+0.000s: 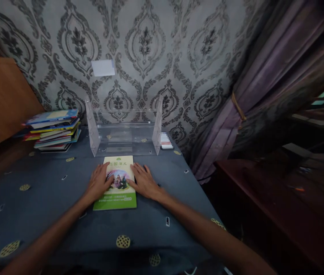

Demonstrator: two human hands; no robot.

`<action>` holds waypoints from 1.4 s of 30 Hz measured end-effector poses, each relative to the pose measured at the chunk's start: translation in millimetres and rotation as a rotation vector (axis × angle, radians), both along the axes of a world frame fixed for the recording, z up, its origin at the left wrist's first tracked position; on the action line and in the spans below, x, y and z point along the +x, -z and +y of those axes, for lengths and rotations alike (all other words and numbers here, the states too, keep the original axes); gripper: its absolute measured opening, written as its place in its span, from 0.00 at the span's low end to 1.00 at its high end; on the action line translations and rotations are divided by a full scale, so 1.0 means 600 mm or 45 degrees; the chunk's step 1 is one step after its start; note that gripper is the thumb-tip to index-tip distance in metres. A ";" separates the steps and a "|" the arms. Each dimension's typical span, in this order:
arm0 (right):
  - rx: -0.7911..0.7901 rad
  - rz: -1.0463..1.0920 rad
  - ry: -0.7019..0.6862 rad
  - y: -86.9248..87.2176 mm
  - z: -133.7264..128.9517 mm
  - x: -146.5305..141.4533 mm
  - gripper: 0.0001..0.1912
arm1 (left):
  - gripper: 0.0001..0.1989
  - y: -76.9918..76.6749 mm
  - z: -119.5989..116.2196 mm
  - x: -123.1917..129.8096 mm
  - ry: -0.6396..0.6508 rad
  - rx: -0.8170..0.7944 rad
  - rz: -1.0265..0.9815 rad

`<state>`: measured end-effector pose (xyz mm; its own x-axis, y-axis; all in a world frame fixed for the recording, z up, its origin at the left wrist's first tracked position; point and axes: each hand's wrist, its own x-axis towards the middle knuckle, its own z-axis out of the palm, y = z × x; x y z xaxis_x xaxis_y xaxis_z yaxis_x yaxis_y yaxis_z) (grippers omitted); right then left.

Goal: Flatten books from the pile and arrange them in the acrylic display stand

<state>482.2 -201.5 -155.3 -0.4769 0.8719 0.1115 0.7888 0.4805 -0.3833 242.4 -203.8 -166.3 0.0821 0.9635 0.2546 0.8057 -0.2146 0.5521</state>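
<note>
A book [118,202] with a cream and green cover lies flat on the table, its front facing up. On its left edge rests my left hand [100,178], fingers stretched out and the thumb over the cover picture. My right hand [143,180] lies along the opposite edge, fingers spread, its thumb also reaching over the cover. Neither hand is wrapped round the book. Just beyond the book's top edge stands a clear plastic rack [124,135] with upright side panels.
A stack of books [55,131] sits at the back left, near a brown wooden panel [4,99]. Behind the rack's right side is a small white and red item [166,143], partly blurred. The dark blue tablecloth [49,179] covers the table. A purple curtain [253,91] hangs at right.
</note>
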 end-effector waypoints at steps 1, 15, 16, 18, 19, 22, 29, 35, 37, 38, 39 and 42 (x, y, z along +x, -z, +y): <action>0.002 0.004 -0.004 0.000 -0.005 0.000 0.36 | 0.32 -0.006 0.003 -0.001 -0.015 -0.022 -0.098; -0.200 0.423 -0.005 -0.004 -0.020 0.002 0.40 | 0.19 -0.053 -0.013 0.037 -0.289 -0.815 -1.863; -0.235 0.576 0.013 -0.001 -0.018 0.001 0.42 | 0.21 -0.056 -0.013 0.039 -0.254 -0.812 -1.896; -0.317 0.922 0.034 0.004 -0.013 -0.004 0.43 | 0.22 -0.066 -0.011 0.044 -0.219 -0.728 -1.917; -0.372 1.087 0.022 0.006 -0.011 -0.008 0.42 | 0.22 -0.073 -0.009 0.049 -0.227 -0.653 -1.907; -0.498 1.428 -0.047 -0.002 -0.002 -0.021 0.32 | 0.19 -0.100 0.000 0.065 -0.293 -0.414 -1.833; -0.112 1.401 -0.054 -0.071 0.026 -0.001 0.23 | 0.34 -0.151 0.039 0.086 -0.476 0.204 -1.289; -0.034 1.202 -0.104 -0.079 0.035 0.041 0.19 | 0.43 -0.120 0.042 0.095 -0.399 0.155 -1.141; -0.035 1.107 -0.129 -0.087 0.036 0.054 0.18 | 0.43 -0.119 0.038 0.091 -0.335 0.137 -1.072; -0.035 1.050 -0.142 -0.093 0.037 0.062 0.18 | 0.41 -0.124 0.036 0.086 -0.245 0.117 -1.032; -0.035 0.989 -0.159 -0.101 0.039 0.069 0.18 | 0.39 -0.132 0.035 0.079 -0.109 0.075 -0.981; -0.082 0.859 -0.239 -0.127 0.046 0.087 0.18 | 0.29 -0.164 0.037 0.049 0.336 -0.136 -0.748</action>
<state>534.5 -174.2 -79.1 -0.4648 0.7964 0.3871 0.2747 0.5453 -0.7920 271.6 -181.5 -68.0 0.1960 0.9525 0.2330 0.2906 -0.2834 0.9139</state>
